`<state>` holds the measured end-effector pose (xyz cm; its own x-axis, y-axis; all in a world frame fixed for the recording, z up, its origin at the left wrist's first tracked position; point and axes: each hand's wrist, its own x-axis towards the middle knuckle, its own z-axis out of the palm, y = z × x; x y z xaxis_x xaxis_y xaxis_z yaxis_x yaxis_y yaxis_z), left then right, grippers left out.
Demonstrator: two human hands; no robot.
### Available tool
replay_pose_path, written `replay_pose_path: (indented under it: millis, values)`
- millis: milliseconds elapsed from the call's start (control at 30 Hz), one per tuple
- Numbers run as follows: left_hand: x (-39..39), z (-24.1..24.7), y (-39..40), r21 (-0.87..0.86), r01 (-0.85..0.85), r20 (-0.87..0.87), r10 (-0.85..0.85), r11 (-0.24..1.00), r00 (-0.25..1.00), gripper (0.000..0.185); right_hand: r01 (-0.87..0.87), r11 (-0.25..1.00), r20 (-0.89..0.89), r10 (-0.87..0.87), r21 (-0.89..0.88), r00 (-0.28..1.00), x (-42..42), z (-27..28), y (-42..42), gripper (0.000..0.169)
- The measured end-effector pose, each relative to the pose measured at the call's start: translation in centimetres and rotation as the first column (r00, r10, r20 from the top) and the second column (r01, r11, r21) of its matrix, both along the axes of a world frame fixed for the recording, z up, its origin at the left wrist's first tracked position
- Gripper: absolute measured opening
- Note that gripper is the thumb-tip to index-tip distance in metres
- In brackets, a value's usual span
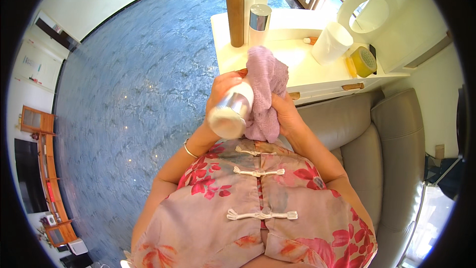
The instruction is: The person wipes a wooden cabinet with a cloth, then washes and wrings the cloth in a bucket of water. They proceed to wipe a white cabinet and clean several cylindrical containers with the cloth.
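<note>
My left hand (223, 85) grips a white bottle (243, 91) with a silver band and a pale round end (227, 122) tilted towards me. My right hand (284, 113) holds a mauve terry cloth (266, 93) bunched against the bottle's side. The bottle is slightly blurred. Beyond the cloth, a similar white bottle with a silver cap (259, 20) stands upright on the white cabinet top (227, 57).
On the cabinet are a wooden post (235, 11), a white cylindrical container (332, 42), a roll of yellow tape (364, 61) and a small orange-and-white item (309, 40). A grey leather sofa (334, 119) adjoins it at right. Blue patterned floor (141, 82) lies left.
</note>
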<state>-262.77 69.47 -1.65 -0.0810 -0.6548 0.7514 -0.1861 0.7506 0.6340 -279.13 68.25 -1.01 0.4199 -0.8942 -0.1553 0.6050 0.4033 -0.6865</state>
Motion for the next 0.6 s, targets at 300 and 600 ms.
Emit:
replay_pose_path:
  millis: [300, 600]
  values:
    - [2.5, 0.2, -0.1, 0.263, -0.27, -0.13, 0.311, 0.926, 0.941, 0.049, 0.039, 0.942, -0.322, -0.153, -0.334, 0.934, -4.5, -1.3, -0.5, 0.046]
    - [12.4, -1.0, -12.3, 0.404, -0.067, -0.394, 0.24, 0.912, 0.887, 0.042, 0.075, 0.817, -0.545, -0.447, -0.572, 0.71, -4.3, -3.1, -2.4, 0.052]
